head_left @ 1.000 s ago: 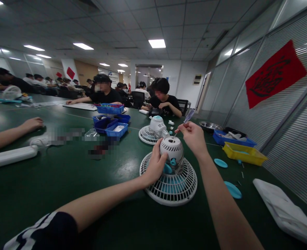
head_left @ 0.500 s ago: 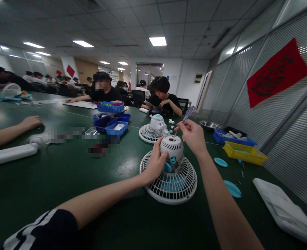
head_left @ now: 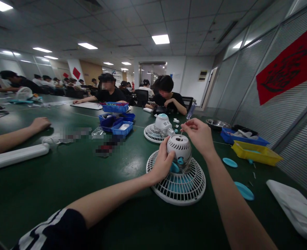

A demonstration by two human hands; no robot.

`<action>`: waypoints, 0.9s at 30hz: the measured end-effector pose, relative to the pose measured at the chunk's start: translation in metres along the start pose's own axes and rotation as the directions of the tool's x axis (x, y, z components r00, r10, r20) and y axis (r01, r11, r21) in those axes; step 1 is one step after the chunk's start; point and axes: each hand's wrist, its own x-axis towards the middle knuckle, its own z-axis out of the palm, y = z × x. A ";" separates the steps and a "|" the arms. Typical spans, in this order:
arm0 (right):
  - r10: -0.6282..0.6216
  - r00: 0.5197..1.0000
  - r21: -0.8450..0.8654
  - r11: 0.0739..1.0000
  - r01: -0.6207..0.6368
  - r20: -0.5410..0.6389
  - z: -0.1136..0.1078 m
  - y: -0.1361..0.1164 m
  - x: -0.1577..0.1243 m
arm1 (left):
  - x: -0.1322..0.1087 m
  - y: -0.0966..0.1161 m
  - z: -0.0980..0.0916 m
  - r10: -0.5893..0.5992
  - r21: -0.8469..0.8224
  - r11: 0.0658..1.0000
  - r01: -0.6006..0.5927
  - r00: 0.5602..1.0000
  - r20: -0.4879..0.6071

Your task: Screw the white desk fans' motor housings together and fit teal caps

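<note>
A white fan [head_left: 178,178] rests grille-down on the green table, its round motor housing [head_left: 179,147] facing up with an opening in the top. My left hand [head_left: 163,160] is wrapped around the left side of that housing. Above its right edge, my right hand [head_left: 198,134] pinches a screwdriver [head_left: 191,111] with a clear handle; the thin shaft points down at the top of the housing. Whether the tip sits in a screw is too small to tell. Blue knobs stick out of the housing near my left hand. Behind stands a second white fan [head_left: 161,126], also grille-down.
Blue bins [head_left: 122,128] stand left of the fans. To the right are a yellow tray [head_left: 257,152], a blue tray [head_left: 244,137], a metal bowl [head_left: 218,124], blue oval covers [head_left: 244,191] and loose screws. A co-worker's arm [head_left: 18,134] lies at left near a white power strip [head_left: 18,156].
The whole view has shifted, so the fans appear further right. My left hand keeps its hold on the housing, and my right hand still holds the screwdriver over its top.
</note>
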 end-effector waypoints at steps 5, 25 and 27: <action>0.006 0.999 0.024 1.000 -0.007 0.035 0.002 0.002 0.002 | 0.000 0.000 0.000 0.001 0.005 1.000 -0.001 1.000 0.012; 0.043 0.995 -0.025 0.999 -0.041 0.093 -0.013 -0.007 -0.001 | 0.001 0.002 -0.001 0.000 0.021 1.000 -0.001 1.000 0.023; 0.065 0.993 -0.003 0.998 -0.065 0.099 -0.012 -0.008 -0.002 | 0.001 0.002 -0.001 -0.003 0.019 1.000 0.002 1.000 0.021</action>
